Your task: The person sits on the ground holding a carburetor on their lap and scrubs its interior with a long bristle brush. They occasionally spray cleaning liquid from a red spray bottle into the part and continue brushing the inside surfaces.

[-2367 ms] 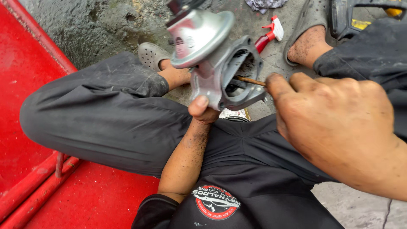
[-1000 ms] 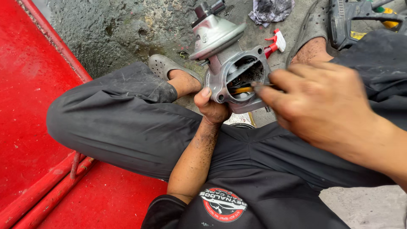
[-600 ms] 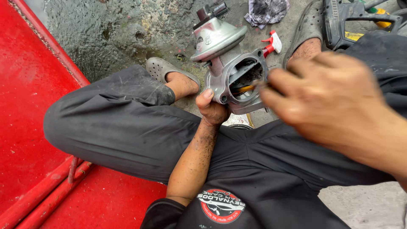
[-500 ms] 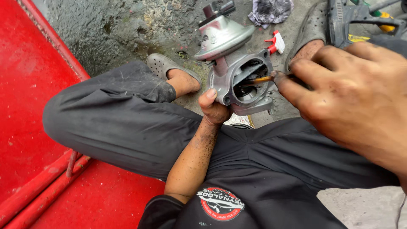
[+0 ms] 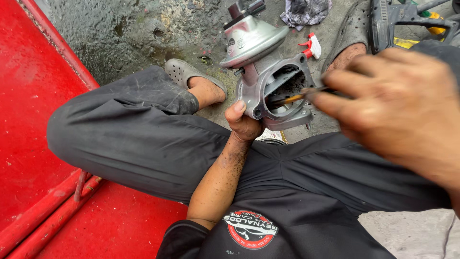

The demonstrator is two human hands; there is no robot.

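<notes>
My left hand (image 5: 243,122) grips a grey cast-metal engine part (image 5: 268,72) from below, thumb on its flange. The part has a domed round cap on top and a round bore facing me, dark inside. My right hand (image 5: 397,103), blurred and close to the camera, holds a thin tool with a wooden-coloured shaft (image 5: 292,98). The tool's tip reaches into the bore. I sit cross-legged in dark trousers and a black shirt.
A red painted metal body (image 5: 33,124) fills the left side. Wet, stained concrete floor (image 5: 124,33) lies ahead. A red-and-white spray nozzle (image 5: 312,46), a dark rag (image 5: 306,10) and a black power tool (image 5: 407,19) sit beyond my feet.
My right hand pushed the thin tool into the bore, then drew back to the right with the shaft still reaching in. The metal part tilted slightly in my left hand.
</notes>
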